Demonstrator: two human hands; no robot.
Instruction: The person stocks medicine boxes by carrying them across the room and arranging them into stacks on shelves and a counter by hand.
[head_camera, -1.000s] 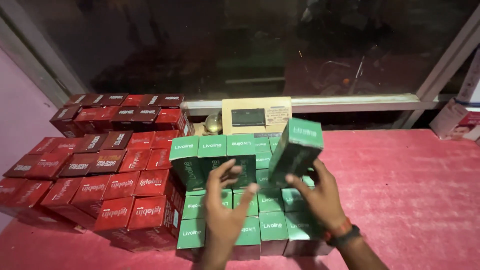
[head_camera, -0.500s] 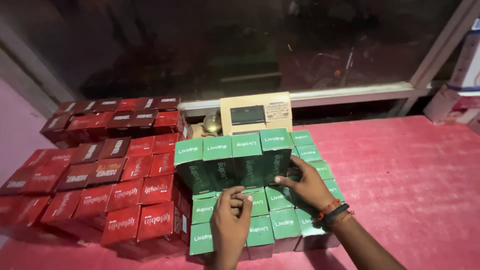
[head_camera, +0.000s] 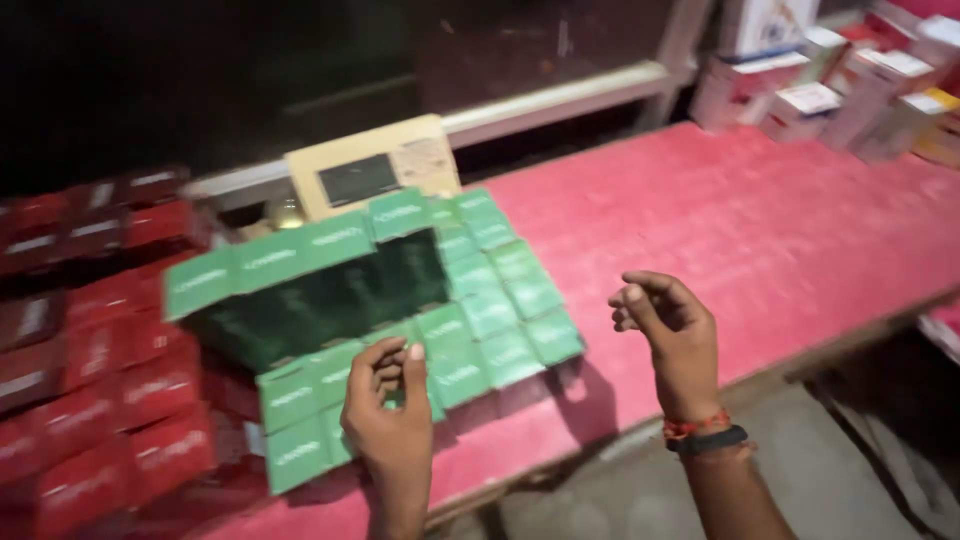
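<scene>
Several green boxes (head_camera: 480, 300) stand packed together on the red counter (head_camera: 760, 230), with a taller row of green boxes (head_camera: 300, 250) stacked behind them. My left hand (head_camera: 392, 420) hovers over the front green boxes, fingers loosely curled, holding nothing. My right hand (head_camera: 670, 335) is lifted off to the right of the green stack, over bare counter, fingers half curled and empty. A band and thread sit on its wrist.
Rows of red boxes (head_camera: 90, 360) fill the left side. A beige device with a dark screen (head_camera: 370, 175) stands behind the green boxes by the window sill. White and mixed boxes (head_camera: 850, 90) are stacked at the far right. The counter's front edge runs below my hands.
My right hand let go of the green box it set onto the tall row and pulled away to the right. The view swung right, showing more counter.
</scene>
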